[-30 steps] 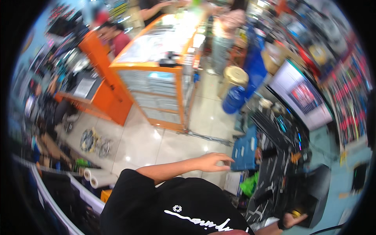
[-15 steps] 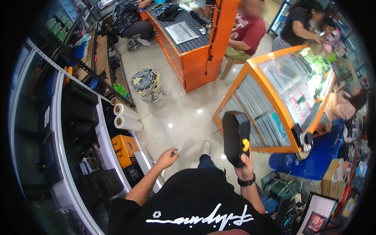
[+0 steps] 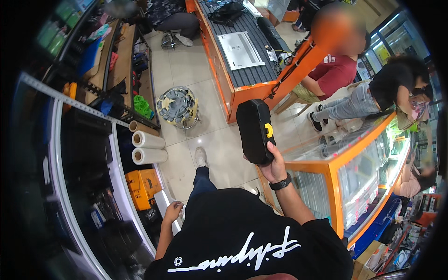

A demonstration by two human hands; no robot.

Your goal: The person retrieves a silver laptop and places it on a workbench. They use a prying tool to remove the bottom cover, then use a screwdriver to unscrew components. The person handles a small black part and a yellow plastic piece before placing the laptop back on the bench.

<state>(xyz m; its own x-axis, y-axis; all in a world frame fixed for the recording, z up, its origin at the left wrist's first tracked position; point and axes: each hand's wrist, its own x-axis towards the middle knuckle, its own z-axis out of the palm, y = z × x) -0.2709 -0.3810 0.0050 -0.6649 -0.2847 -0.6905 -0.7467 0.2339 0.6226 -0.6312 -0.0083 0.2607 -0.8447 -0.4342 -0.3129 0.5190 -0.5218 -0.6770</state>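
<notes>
My right hand (image 3: 273, 165) grips a black oblong case (image 3: 253, 130) with a yellow latch, holding it up over the floor in front of me, beside an orange-framed glass display counter (image 3: 332, 179). My left hand (image 3: 173, 210) hangs low at my side near a white shelf edge, fingers loosely curled but apart, with nothing visible in them. Past the case stands an orange bench (image 3: 233, 100) with a ribbed dark top, a silver laptop panel (image 3: 240, 50) lying on it.
A round stool (image 3: 177, 106) stands on the tiled floor (image 3: 191, 70). Shelving (image 3: 112, 186) runs along my left, with white rolls (image 3: 148, 156) and yellow boxes (image 3: 142, 184). People (image 3: 331, 77) sit and stand beyond the counters, including one bending (image 3: 387, 93) at right.
My view has swung left, away from the monitor and desk. My right hand has lifted the black case from down by that desk to in front of me; my left hand has dropped to my side.
</notes>
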